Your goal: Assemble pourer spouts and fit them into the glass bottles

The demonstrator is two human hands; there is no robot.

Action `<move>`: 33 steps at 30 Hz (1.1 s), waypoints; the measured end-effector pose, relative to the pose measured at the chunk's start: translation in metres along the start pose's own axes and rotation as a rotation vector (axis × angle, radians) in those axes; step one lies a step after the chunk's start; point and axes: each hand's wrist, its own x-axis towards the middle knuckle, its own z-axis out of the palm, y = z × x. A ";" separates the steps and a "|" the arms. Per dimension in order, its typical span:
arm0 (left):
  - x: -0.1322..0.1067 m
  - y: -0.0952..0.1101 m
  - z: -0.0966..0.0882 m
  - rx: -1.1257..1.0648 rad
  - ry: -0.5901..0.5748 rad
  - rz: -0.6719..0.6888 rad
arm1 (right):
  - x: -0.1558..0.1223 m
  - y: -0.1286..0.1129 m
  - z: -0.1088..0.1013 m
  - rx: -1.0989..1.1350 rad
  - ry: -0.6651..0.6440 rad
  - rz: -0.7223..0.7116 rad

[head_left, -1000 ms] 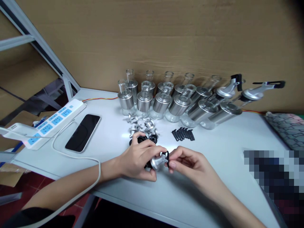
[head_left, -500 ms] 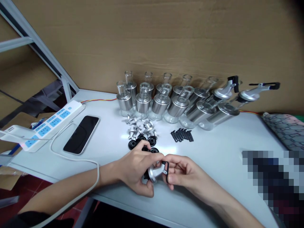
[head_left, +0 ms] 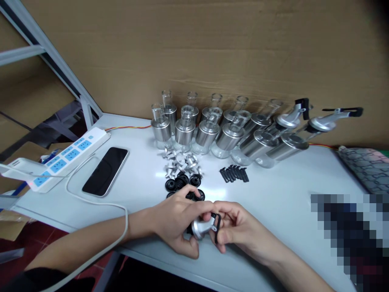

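Note:
Near the table's front edge, my left hand (head_left: 174, 221) is closed around a silver pour spout (head_left: 201, 228) with a dark base partly hidden by the fingers. My right hand (head_left: 240, 227) pinches the black lever (head_left: 218, 229) at the spout's tip between thumb and fingers. Just beyond my left hand lie black ring-shaped stoppers (head_left: 170, 185), some covered by that hand. Behind them is a pile of silver spout parts (head_left: 182, 163). Several small black levers (head_left: 234, 173) lie in a row to the right.
Two rows of glass bottles with steel sleeves (head_left: 183, 132) stand at the back; two on the right carry fitted spouts (head_left: 323, 123). On the left are a phone (head_left: 105, 172) and a power strip (head_left: 71, 156). A white cable (head_left: 126, 219) crosses my left forearm.
Both hands and the spout have shifted slightly right and down in the picture. The grip on the spout and its lever stays the same.

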 end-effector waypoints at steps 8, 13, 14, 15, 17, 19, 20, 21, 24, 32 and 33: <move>-0.003 -0.001 0.000 0.002 -0.022 -0.006 | 0.000 -0.001 0.002 -0.068 0.019 -0.011; -0.004 -0.002 0.000 0.009 -0.022 0.013 | -0.003 -0.002 0.002 -0.154 0.036 -0.006; -0.004 -0.002 0.000 0.012 -0.021 0.018 | -0.004 -0.002 0.003 -0.169 0.041 -0.004; -0.004 -0.002 0.000 0.013 -0.022 0.022 | -0.004 -0.003 0.004 -0.174 0.042 0.000; -0.005 -0.002 0.000 0.011 -0.032 0.021 | -0.004 -0.004 0.006 -0.163 0.044 -0.014; -0.006 -0.003 0.000 0.014 -0.058 0.008 | -0.003 -0.006 0.008 -0.155 0.050 -0.056; -0.006 -0.003 0.000 0.022 -0.075 0.001 | -0.002 -0.006 0.008 -0.163 0.055 -0.080; -0.007 -0.003 -0.001 0.031 -0.093 -0.003 | -0.002 -0.006 0.009 -0.177 0.062 -0.102; -0.007 -0.003 -0.001 0.049 -0.118 -0.009 | -0.002 -0.007 0.009 -0.207 0.058 -0.125; -0.007 -0.004 0.002 0.058 -0.029 0.010 | -0.003 -0.012 0.012 -0.337 0.074 -0.174; -0.008 -0.004 0.002 0.066 -0.040 0.004 | -0.004 -0.012 0.012 -0.360 0.082 -0.179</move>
